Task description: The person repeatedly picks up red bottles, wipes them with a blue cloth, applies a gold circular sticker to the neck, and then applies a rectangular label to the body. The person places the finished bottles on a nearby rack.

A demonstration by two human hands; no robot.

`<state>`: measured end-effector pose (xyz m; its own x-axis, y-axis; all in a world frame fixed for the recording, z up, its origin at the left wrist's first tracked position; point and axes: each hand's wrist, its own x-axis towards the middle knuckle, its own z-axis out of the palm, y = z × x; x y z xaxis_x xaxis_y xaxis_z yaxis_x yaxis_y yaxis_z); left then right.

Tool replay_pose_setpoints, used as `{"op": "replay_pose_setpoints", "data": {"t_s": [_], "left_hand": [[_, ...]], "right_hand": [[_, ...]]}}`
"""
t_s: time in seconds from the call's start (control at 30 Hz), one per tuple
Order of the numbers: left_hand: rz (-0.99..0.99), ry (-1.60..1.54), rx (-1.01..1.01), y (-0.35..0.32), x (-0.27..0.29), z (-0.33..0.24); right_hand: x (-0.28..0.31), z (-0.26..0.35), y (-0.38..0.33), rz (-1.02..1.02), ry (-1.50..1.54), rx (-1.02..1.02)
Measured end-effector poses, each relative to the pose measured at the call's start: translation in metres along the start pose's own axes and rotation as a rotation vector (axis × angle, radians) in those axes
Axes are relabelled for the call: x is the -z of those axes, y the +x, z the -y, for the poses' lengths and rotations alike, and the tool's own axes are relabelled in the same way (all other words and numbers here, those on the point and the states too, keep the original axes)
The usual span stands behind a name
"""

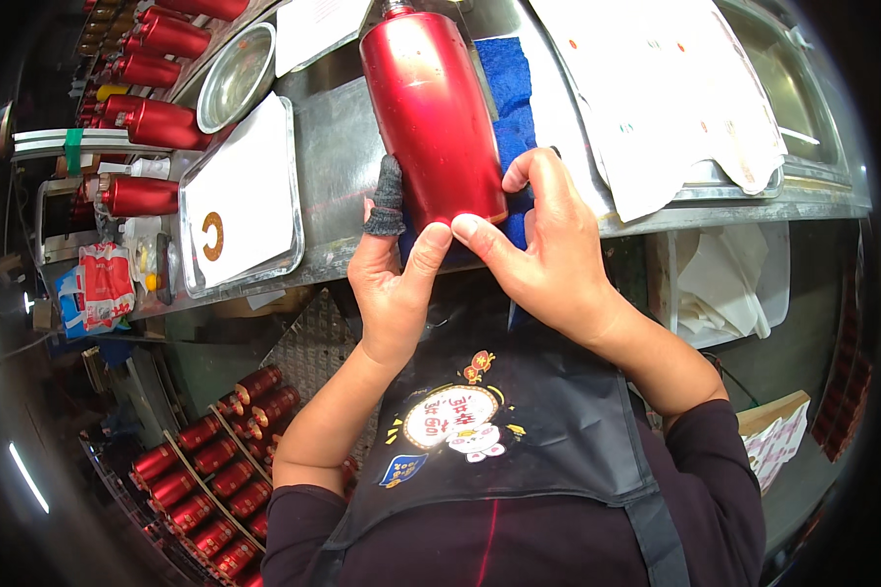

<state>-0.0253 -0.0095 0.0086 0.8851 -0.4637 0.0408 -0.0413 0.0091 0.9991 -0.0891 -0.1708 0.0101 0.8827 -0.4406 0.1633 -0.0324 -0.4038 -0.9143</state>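
On blue cloth [507, 93], red bottle [433, 108], left hand [394, 284], right hand [543, 240], both grips closed on it

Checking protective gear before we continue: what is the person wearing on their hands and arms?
Both hands are bare: no gloves. The left hand has only a dark grey knit finger cot over its index finger. The right hand wears nothing. Dark sleeves are pushed up past the forearms.
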Motion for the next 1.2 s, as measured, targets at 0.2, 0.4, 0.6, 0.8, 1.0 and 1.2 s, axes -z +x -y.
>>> {"op": "replay_pose_setpoints", "data": {"t_s": [0.2,0.4,0.6,0.8,1.0,1.2], "left_hand": [[-0.031,-0.023,-0.002,-0.002,0.002,0.0],[-0.071,0.508,-0.337,-0.019,0.022,0.007],[-0.044,0.818,-0.422,-0.039,0.024,0.016],[-0.132,0.803,-0.524,-0.038,0.012,0.021],[-0.168,0.824,-0.639,-0.034,0.001,0.02],[-0.176,0.926,-0.825,-0.019,-0.005,0.009]], "right_hand": [[0.001,-0.002,-0.002,0.057,0.124,-0.031],[0.003,-0.007,-0.001,0.093,0.402,-0.159],[-0.006,0.005,-0.002,0.085,0.025,-0.089],[-0.016,-0.013,0.001,0.132,0.527,0.008],[-0.007,-0.045,0.006,0.077,0.24,0.118],[-0.004,-0.057,0.009,0.102,0.285,0.111]]}}
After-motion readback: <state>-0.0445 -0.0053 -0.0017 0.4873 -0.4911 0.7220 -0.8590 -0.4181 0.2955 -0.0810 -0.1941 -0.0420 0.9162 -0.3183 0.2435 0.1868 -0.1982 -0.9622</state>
